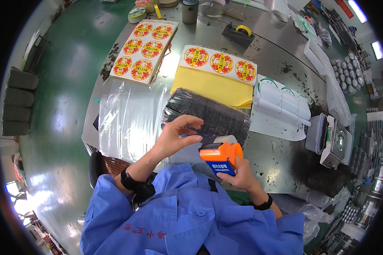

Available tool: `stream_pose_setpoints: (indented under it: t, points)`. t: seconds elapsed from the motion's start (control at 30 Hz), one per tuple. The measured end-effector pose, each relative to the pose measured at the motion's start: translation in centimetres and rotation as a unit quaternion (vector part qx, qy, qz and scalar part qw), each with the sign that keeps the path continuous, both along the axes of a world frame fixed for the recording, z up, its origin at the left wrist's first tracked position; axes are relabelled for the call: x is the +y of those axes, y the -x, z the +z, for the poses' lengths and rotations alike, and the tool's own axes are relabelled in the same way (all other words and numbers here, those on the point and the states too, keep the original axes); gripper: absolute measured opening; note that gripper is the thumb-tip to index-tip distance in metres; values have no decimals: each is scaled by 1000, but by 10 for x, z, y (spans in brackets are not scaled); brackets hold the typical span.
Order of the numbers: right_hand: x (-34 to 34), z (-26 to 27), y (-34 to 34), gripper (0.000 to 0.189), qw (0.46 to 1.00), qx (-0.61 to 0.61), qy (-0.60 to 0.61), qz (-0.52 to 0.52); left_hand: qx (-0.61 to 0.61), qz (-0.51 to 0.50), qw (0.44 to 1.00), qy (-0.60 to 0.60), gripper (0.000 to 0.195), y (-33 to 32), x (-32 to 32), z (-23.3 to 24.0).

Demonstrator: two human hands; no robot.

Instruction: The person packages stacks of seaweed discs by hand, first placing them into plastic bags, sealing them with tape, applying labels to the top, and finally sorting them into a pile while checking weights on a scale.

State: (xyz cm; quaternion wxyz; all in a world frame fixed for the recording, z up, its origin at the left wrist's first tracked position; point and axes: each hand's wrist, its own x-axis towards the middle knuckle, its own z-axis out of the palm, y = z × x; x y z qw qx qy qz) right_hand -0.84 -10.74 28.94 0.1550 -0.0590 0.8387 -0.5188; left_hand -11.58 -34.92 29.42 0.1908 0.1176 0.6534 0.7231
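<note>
My right hand (242, 173) grips an orange and blue tape dispenser (218, 154), a hand-held one with a roll of clear tape (226, 139) in it. My left hand (183, 132) holds nothing that I can see; its fingers are curved and apart, just left of the dispenser. Both hands are over the near side of a dark block (207, 113) wrapped in clear plastic film. Flat clear plastic bags (127, 124) lie to its left. Beyond the block is a sheet of round red and yellow stickers (221, 63) with its yellow backing (210, 84) bare.
A stack of sticker sheets (140, 51) lies at the back left, and white label sheets (281, 108) at the right. Farther back stand a desktop tape dispenser (239, 35) and a grey cup (190, 12). A plastic tub (316, 134) and a scale (336, 142) stand far right; dark crumbs litter the metal table (274, 165).
</note>
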Motion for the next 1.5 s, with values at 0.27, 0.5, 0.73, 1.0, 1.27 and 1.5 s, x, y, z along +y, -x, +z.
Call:
stream_pose_setpoints:
  t: [0.27,0.5,0.73,1.0,1.27,1.5]
  points:
    - [-14,8,12,53,992,-82,-83,56,-139,23,990,0,6,-24,0,-49]
    - [11,27,44,54,954,-289,-75,-33,-49,251,965,62,11,52,-78,-112]
    - [-21,17,94,62,908,-323,-266,-8,-30,262,950,170,13,72,-82,-172]
    - [-57,16,135,57,816,-363,-445,70,-58,216,945,240,42,62,-75,-221]
    - [-75,12,143,44,756,-383,-521,99,489,-204,802,274,65,34,-1,-136]
    - [-76,3,130,26,700,-353,-595,178,622,-210,613,439,60,15,32,-170]
